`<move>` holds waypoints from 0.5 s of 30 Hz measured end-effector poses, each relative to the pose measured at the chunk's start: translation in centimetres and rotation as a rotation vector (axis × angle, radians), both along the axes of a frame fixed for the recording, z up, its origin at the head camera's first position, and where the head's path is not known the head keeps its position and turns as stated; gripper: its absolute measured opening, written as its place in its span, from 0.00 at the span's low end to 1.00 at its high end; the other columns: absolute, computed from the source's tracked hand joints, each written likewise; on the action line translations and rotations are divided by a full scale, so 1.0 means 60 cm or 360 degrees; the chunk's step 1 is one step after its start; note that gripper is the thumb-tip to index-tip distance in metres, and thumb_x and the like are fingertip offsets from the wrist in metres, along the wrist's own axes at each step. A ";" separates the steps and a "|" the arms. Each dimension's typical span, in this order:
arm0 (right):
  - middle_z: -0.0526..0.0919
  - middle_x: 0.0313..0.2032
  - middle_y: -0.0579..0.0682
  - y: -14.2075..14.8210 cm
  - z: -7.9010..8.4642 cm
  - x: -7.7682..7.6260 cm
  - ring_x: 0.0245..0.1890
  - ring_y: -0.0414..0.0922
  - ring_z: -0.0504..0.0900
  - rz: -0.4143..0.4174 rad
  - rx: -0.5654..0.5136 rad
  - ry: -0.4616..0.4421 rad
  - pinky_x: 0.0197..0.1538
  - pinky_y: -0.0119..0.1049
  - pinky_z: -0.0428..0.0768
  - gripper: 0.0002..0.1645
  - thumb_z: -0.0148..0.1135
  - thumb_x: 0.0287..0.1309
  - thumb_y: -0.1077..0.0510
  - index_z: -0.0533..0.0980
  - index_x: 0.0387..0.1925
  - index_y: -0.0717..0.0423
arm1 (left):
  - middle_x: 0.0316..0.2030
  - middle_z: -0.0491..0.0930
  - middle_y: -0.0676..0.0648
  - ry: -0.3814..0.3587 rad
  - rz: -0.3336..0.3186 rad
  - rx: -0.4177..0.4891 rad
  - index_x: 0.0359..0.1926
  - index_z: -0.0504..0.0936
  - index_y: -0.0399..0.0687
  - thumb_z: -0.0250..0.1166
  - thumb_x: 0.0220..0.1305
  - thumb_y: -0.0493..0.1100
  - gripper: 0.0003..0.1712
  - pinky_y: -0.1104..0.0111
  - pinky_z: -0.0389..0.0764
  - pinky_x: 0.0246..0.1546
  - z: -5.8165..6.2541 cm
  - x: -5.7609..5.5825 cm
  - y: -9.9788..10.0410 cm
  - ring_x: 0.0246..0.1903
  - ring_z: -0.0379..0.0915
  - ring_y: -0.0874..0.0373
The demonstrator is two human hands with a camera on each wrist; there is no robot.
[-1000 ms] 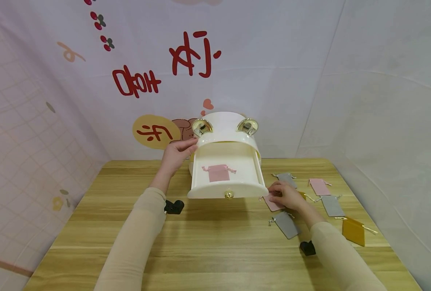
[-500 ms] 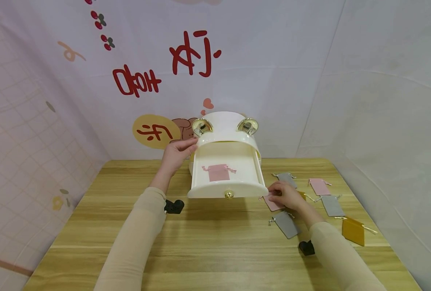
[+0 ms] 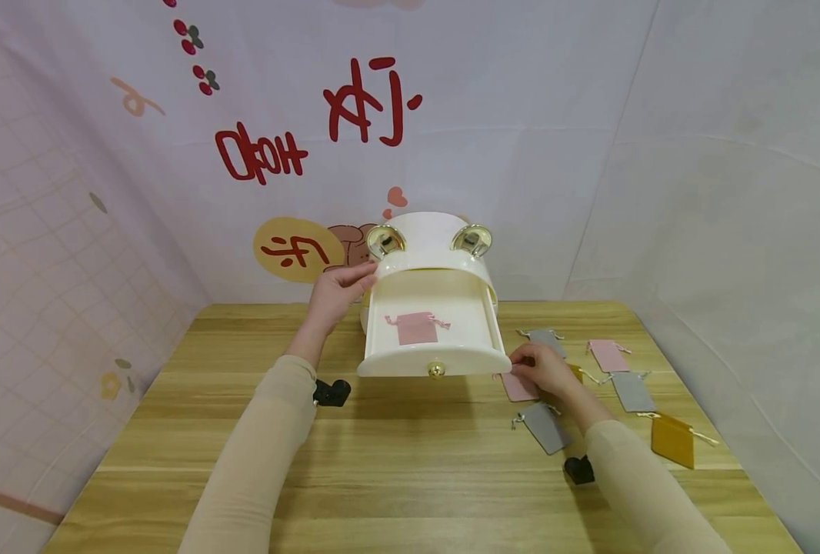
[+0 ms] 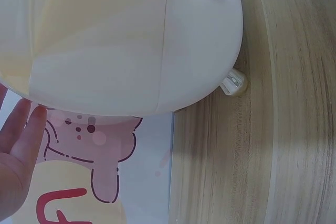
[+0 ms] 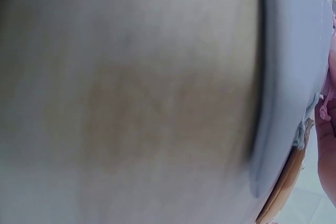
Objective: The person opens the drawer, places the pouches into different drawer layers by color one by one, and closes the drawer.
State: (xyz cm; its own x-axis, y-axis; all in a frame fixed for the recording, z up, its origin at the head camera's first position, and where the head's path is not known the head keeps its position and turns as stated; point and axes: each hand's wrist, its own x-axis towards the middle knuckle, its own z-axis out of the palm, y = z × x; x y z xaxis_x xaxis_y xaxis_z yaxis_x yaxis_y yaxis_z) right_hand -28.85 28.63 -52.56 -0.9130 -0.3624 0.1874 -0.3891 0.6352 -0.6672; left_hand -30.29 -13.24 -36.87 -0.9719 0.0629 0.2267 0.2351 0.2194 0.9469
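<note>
A white rounded drawer box [image 3: 427, 238] with two gold ear-like ornaments stands against the back wall. Its drawer [image 3: 436, 360] is pulled out, gold knob at the front, and a pink drawstring pouch [image 3: 417, 328] lies inside. My left hand [image 3: 335, 296] touches the box's left side with its fingertips; in the left wrist view its fingers [image 4: 31, 124] are fairly straight at the white edge. To the right of the drawer, my right hand [image 3: 543, 369] pinches the top of a second pink drawstring pouch [image 3: 521, 388] on the table, partly covering it. Pink cord [image 5: 324, 111] shows at those fingers in the right wrist view.
Around my right hand lie more pouches: a grey pouch [image 3: 545, 428] in front, another grey pouch [image 3: 547, 341] behind, and a pink pouch [image 3: 608, 356], grey pouch [image 3: 633, 392] and mustard pouch [image 3: 673, 441] to the right. Printed cloth [image 3: 521, 154] walls enclose the wooden table [image 3: 410, 477].
My right hand and forearm have shifted very slightly to the left, and the pink pouch under its fingers a little with them. The left hand holds still at the box.
</note>
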 end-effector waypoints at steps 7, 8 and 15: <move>0.85 0.35 0.46 0.005 0.009 0.004 0.38 0.45 0.79 -0.0057 -0.0055 -0.0115 0.39 0.34 0.80 0.04 0.69 0.60 0.60 0.85 0.36 0.57 | 0.61 0.77 0.49 -0.0020 0.0014 -0.0011 0.56 0.85 0.48 0.69 0.65 0.47 0.20 0.63 0.75 0.60 0.003 0.000 0.000 0.64 0.68 0.58; 0.85 0.35 0.46 0.006 0.011 0.005 0.37 0.45 0.80 -0.0062 -0.0066 -0.0117 0.38 0.34 0.80 0.04 0.69 0.60 0.60 0.85 0.36 0.57 | 0.61 0.77 0.49 -0.0022 0.0013 -0.0009 0.56 0.85 0.48 0.69 0.65 0.47 0.20 0.62 0.75 0.60 0.003 0.000 0.001 0.64 0.68 0.58; 0.85 0.36 0.44 0.011 0.031 0.010 0.38 0.44 0.81 -0.0111 -0.0092 -0.0106 0.39 0.35 0.81 0.03 0.69 0.62 0.55 0.86 0.35 0.49 | 0.61 0.77 0.49 -0.0017 0.0012 -0.0016 0.56 0.85 0.48 0.69 0.65 0.47 0.20 0.63 0.76 0.59 0.002 0.000 0.002 0.63 0.69 0.59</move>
State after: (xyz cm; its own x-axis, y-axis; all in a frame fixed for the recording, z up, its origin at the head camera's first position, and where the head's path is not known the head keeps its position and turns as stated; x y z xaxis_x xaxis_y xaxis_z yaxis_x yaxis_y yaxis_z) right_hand -28.26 29.29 -50.71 -0.9467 -0.2880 0.1445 -0.2991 0.6186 -0.7265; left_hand -30.27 -13.10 -36.74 -0.9748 0.0581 0.2156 0.2232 0.2309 0.9470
